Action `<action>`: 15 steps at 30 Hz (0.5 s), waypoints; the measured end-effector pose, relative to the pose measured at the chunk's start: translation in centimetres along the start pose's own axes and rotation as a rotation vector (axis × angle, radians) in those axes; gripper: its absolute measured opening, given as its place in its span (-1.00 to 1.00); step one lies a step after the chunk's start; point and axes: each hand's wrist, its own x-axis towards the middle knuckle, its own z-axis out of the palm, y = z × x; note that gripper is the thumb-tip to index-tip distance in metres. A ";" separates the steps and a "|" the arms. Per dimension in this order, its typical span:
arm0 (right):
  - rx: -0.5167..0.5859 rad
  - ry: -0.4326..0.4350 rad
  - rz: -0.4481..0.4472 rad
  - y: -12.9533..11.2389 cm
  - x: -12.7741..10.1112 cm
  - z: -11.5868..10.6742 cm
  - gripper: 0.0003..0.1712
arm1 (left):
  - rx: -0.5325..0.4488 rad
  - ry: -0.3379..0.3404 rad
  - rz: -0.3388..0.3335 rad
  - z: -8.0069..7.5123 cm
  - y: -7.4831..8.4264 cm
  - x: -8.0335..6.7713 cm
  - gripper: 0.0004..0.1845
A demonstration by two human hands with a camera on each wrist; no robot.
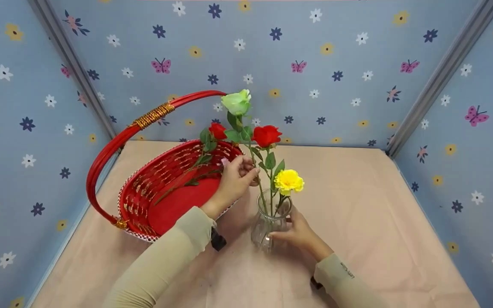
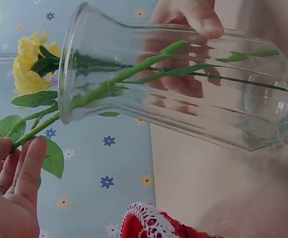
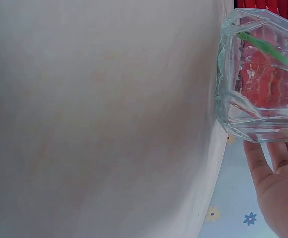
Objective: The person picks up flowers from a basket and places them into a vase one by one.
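Observation:
My left hand (image 1: pixel 239 174) pinches the stem of a pale green rose (image 1: pixel 237 102) above the vase mouth. In the left wrist view that green stem (image 2: pixel 39 130) runs from the fingertips into the glass, its lower end short of the vase bottom. A clear glass vase (image 1: pixel 263 229) stands on the table, and my right hand (image 1: pixel 300 233) grips its side, thumb in front and fingers behind. A red rose (image 1: pixel 266 136) and a yellow flower (image 1: pixel 289 182) also stand in the vase, leaning over its rim.
Left of the vase sits a red woven basket (image 1: pixel 137 199) with a tall arched handle (image 1: pixel 105 158). Another red rose (image 1: pixel 218 131) lies inside it, its head by the far rim. Flower-patterned panels (image 1: pixel 345 98) enclose the cloth-covered table (image 1: pixel 357 214) at the back and sides.

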 end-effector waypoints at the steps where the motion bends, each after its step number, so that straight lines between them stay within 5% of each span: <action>1: -0.004 0.003 -0.005 0.1 0.0 0.0 0.29 | -0.004 0.000 0.000 0.0 -0.1 -0.1 -0.86; 9: -0.013 0.001 -0.030 0.1 0.0 0.0 0.29 | 0.040 0.032 0.017 0.1 -0.4 -0.3 -0.96; 15: -0.005 -0.006 -0.023 -0.1 0.0 0.0 0.33 | 0.073 0.066 0.039 0.5 -0.2 -0.3 -0.82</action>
